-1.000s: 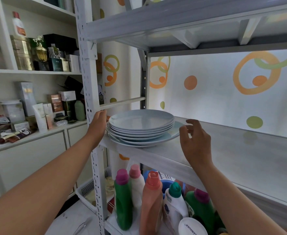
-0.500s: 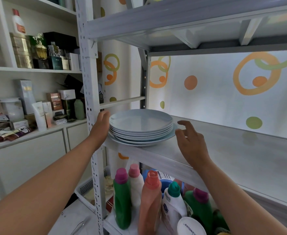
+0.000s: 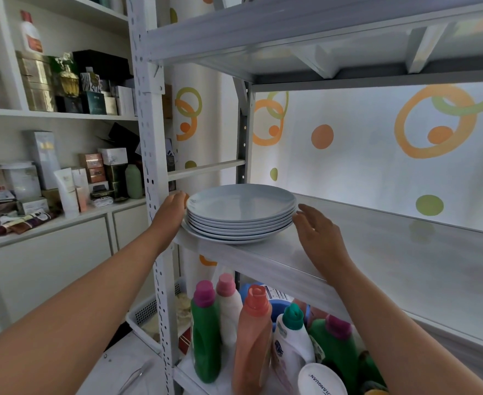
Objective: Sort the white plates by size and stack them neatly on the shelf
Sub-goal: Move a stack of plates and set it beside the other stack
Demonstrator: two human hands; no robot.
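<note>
The stack of white plates (image 3: 241, 206) sits at the left end of the shelf (image 3: 391, 252). The left hand (image 3: 169, 214) lies flat against its left side, grip open, fingertips hidden behind the rims. The right hand (image 3: 317, 235), clear of the plates a moment ago, now touches the right rims with straight fingers, its grip open too.

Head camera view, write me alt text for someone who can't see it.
A stack of white plates sits on a white shelf, the left hand and right hand open against its opposite sides. Detergent bottles stand on the level below.
</note>
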